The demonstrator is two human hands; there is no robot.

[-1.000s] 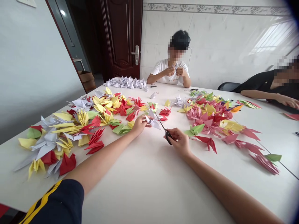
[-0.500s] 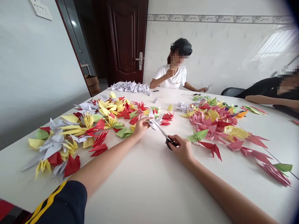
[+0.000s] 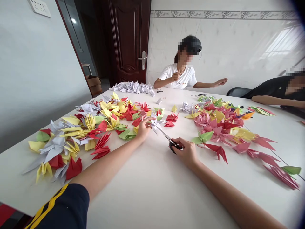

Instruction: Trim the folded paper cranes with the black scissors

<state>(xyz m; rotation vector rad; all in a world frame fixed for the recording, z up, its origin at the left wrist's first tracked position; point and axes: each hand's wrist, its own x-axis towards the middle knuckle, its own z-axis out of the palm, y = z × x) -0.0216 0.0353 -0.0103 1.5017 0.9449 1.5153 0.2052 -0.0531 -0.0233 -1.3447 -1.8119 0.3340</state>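
Over the middle of the table, my left hand pinches a white folded paper crane. The fingers of my right hand are wrapped in the black handles of a pair of scissors. The scissors' blades point up and left, with their tips at the lower edge of the white paper; I cannot tell whether they are cutting into it. Just right of the paper lie a few red folded cranes. A green folded piece rests to the right of my right hand.
A big heap of yellow, red, white and green folded paper spreads over the left of the white table. Another pile, mostly pink, covers the right. White cranes are massed at the far edge. One person sits opposite, another at right.
The person opposite has raised and stretched out an arm, and the whitish thing in that hand no longer shows. My hands, the scissors and the white paper have hardly moved.
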